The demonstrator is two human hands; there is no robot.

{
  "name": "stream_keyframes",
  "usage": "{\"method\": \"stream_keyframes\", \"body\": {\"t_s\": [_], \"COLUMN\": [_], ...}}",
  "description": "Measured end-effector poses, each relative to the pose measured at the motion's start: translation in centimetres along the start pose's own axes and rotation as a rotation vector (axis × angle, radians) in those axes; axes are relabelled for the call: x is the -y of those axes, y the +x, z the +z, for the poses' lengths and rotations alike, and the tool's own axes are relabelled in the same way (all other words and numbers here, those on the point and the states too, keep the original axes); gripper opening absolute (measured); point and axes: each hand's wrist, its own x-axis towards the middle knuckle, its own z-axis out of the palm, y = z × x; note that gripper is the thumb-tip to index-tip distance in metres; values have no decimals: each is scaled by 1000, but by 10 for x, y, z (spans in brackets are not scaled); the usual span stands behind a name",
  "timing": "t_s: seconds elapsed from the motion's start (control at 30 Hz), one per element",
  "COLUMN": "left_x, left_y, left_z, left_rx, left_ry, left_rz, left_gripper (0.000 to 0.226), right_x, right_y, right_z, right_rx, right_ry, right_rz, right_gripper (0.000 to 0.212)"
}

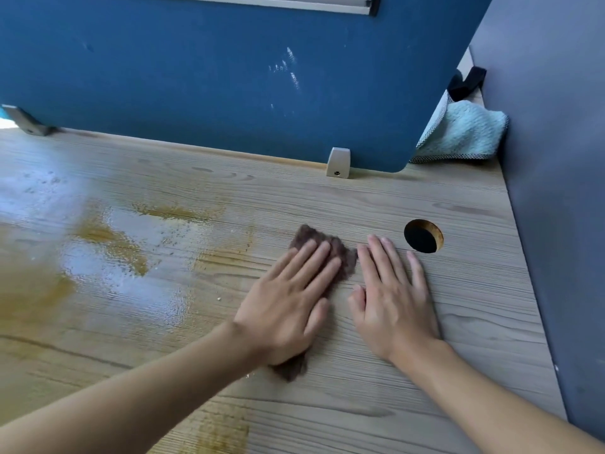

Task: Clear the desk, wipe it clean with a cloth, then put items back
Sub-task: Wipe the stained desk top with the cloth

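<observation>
- Right, head view: left grip (288,290) lies flat, fingers straight, pressing the brown cloth (342,257) onto the worktop (474,322).
- Right grip (393,306) rests flat and empty just beside it, near the cable hole (423,236).
- Wet streaks (131,273) shine off to the left, not yet mopped.
- Cloth looks soft, limp and light; I'd say palm pressure on its middle drives it best, or pinch an edge to lift it.
</observation>
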Motion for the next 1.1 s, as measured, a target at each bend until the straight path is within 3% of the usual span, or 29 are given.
{"method": "stream_keyframes", "body": {"t_s": [0.07, 0.23, 0.3, 0.37, 0.5, 0.57, 0.63, 0.73, 0.77, 0.83, 0.9, 1.0, 1.07, 1.1], "left_x": [10, 45, 42, 30, -1, 10, 26, 43, 40, 26, 5, 2, 22, 32], "left_y": [-2, 60, 63, 41, -30, -33, -5, 41, 44, 27, -15, -57, -45, -31], "left_z": [1, -7, -5, -4, 2, 2, -1, -7, -6, -4, 1, 1, -1, -2], "left_rx": [21, -41, -37, -33, 2, 54, 16, -10, -14, -31, -63, 41, 72, 50], "left_ry": [-32, -20, -31, -4, 6, 15, 32, 19, 6, 27, 45, 17, 30, 36], "left_rz": [49, -410, -433, -329, 77, 162, 35, -383, -424, -337, -139, 169, 210, 132], "left_gripper": [64, 70, 69, 68, 66, 65, 66, 68, 68, 67, 66, 66, 66, 66], "right_x": [0, 9, 14, 18, 19, 20, 19, 19, 19, 19, 19, 20, 19, 19], "right_y": [-2, -10, -25, -41, -41, -41, -41, -41, -41, -41, -41, -41, -40, -40], "right_z": [0, -5, -4, 0, 2, 1, 2, 1, 1, 1, 1, 1, 1, 1], "right_rx": [10, -68, -101, -62, -30, -17, -4, -1, -2, -6, -20, -22, -28, -26], "right_ry": [0, 54, 73, 55, 19, 15, -1, -12, -15, -11, -2, -3, 1, 0], "right_rz": [1, 8, -24, -78, -72, -67, -72, -67, -67, -69, -66, -71, -71, -72], "right_gripper": [68, 59, 56, 59, 64, 64, 65, 65, 65, 65, 66, 65, 65, 65]}}
